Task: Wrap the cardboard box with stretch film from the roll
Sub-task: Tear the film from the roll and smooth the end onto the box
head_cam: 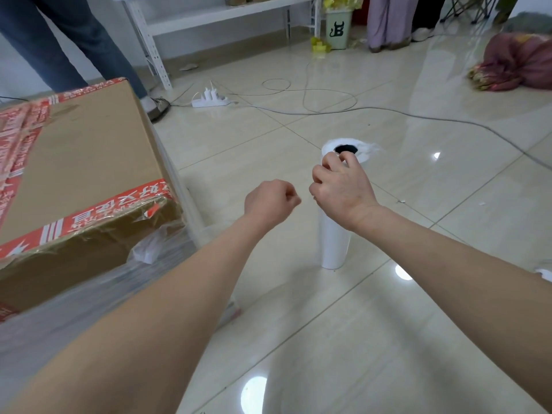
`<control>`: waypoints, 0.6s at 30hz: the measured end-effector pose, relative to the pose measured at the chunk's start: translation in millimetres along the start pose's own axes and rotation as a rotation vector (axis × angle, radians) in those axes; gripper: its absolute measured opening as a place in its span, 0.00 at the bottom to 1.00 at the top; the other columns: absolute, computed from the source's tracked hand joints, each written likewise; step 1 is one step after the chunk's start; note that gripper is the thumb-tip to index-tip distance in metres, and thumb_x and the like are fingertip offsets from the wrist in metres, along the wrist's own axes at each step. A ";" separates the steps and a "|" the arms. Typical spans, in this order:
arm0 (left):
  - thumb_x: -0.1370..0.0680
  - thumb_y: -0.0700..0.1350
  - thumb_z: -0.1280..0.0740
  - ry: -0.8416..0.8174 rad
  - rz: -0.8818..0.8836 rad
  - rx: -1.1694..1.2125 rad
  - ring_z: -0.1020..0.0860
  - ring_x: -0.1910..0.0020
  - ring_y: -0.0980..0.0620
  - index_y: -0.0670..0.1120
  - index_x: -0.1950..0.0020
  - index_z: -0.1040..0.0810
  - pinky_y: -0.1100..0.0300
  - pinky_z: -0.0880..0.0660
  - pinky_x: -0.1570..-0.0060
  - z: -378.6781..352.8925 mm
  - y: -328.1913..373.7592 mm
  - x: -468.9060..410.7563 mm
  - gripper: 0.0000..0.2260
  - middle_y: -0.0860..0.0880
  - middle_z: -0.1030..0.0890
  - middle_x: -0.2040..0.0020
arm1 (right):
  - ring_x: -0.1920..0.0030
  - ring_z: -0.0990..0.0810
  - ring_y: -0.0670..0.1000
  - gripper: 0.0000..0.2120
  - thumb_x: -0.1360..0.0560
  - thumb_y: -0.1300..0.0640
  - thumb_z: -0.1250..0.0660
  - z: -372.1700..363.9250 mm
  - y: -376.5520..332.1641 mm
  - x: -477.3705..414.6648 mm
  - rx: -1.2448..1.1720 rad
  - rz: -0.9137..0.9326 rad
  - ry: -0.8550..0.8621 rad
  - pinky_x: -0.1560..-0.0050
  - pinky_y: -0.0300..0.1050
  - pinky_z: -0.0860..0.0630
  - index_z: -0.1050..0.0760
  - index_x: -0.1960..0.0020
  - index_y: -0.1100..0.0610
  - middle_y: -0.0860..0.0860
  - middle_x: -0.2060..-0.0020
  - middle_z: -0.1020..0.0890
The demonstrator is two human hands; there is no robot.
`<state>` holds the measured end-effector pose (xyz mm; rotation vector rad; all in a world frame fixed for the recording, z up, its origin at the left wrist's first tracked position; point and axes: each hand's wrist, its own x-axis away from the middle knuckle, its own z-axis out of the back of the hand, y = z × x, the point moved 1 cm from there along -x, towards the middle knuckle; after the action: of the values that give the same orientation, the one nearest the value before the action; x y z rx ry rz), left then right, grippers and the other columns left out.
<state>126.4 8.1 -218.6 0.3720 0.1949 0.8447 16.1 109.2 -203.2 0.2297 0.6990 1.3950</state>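
Note:
A large cardboard box (pixel 83 162) with red printed tape fills the left side, its lower sides covered in clear stretch film (pixel 98 282). A white roll of stretch film (pixel 333 243) stands upright on the floor at centre, its dark core hole facing up. My right hand (pixel 340 189) rests against the roll's top rim, fingers curled and pinching at its upper edge. My left hand (pixel 270 201) hovers just left of the roll, closed in a loose fist, with nothing visible in it. Whether a film edge is caught between the fingers is unclear.
Glossy beige floor tiles (pixel 388 324) surround the roll. A white power strip (pixel 210 100) and grey cables (pixel 328 106) lie beyond it. A person in jeans (pixel 89 49) stands behind the box. A white shelf (pixel 215 13), a bin (pixel 336 28) and a pink bundle (pixel 516 64) sit farther back.

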 end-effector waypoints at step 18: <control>0.27 0.54 0.32 0.003 -0.089 -0.083 0.27 0.63 0.47 0.50 0.67 0.29 0.58 0.36 0.65 -28.1 7.8 1.9 0.13 0.53 0.24 0.68 | 0.40 0.34 0.57 0.11 0.24 0.63 0.41 -6.6 -17.9 1.1 -0.148 0.037 -0.216 0.46 0.48 0.36 0.24 0.45 0.56 0.50 0.47 0.26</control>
<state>113.4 21.1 -241.3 0.2824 0.1775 0.7633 27.1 105.2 -218.3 0.2723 0.4134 1.4259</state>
